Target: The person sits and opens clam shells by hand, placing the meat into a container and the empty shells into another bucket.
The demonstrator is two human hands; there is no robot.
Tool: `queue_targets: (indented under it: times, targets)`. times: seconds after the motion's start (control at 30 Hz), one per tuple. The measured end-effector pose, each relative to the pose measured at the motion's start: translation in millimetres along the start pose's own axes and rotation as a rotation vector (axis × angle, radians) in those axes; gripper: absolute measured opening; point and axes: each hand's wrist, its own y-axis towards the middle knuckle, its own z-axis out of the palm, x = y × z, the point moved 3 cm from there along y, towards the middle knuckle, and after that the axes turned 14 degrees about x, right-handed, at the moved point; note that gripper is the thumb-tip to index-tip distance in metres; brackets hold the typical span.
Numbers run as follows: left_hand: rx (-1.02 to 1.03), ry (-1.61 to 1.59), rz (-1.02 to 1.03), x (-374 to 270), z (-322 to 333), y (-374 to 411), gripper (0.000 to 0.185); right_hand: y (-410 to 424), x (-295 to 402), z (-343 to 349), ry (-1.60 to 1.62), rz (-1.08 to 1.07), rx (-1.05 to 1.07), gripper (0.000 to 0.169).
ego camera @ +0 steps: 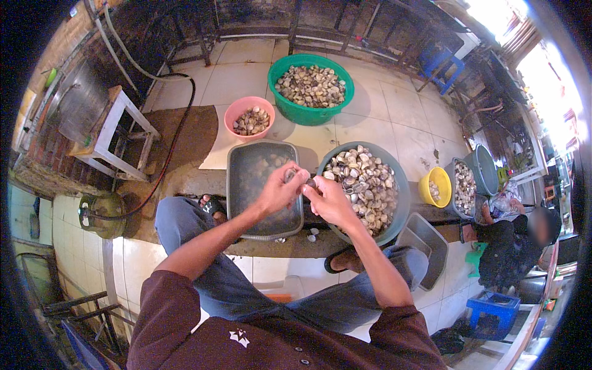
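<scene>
My left hand is closed around a clam, over the right part of a grey rectangular basin with cloudy water and clams in it. Close beside it, my right hand grips a small dark object at the clam; its kind is hidden by the fingers. To the right stands a round grey-green tub heaped with clams. Beyond the basin are a pink bowl with some clams and a large green tub full of clams.
A yellow bowl, a grey container of clams and a grey bin are at right, near a seated person. A hose runs to a gas cylinder at left. Shells lie between basin and tub.
</scene>
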Motion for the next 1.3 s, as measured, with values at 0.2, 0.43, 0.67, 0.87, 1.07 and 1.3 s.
queue_targets:
  times: [0.2,0.43,0.67,0.87,1.07,1.3]
  targets:
    - [0.001,0.167,0.029,1.1,0.3,0.4,0.025,2.5,-2.5,0.4,0.000,0.039,0.029,0.030]
    - [-0.111,-0.264,-0.080,-2.1,-10.5,4.0,0.030,4.7,0.8,-10.5,0.462,-0.043,0.057,0.026]
    - [0.197,-0.307,-0.154,-12.6,-2.4,-0.8,0.053,4.6,7.4,-5.4,0.369,-0.224,0.172,0.030]
    - [0.055,-0.400,-0.272,-12.8,-5.4,-3.4,0.049,-5.5,-5.1,-55.4,0.189,-0.026,-0.029,0.029]
    - [0.156,-0.636,-0.143,-7.2,-14.4,-3.9,0.031,-17.5,-13.7,-93.9,-0.567,-0.052,-0.418,0.029]
    - [0.105,-0.528,-0.217,-9.9,-9.3,0.0,0.038,-1.6,-0.6,-30.5,0.097,-0.085,-0.008,0.025]
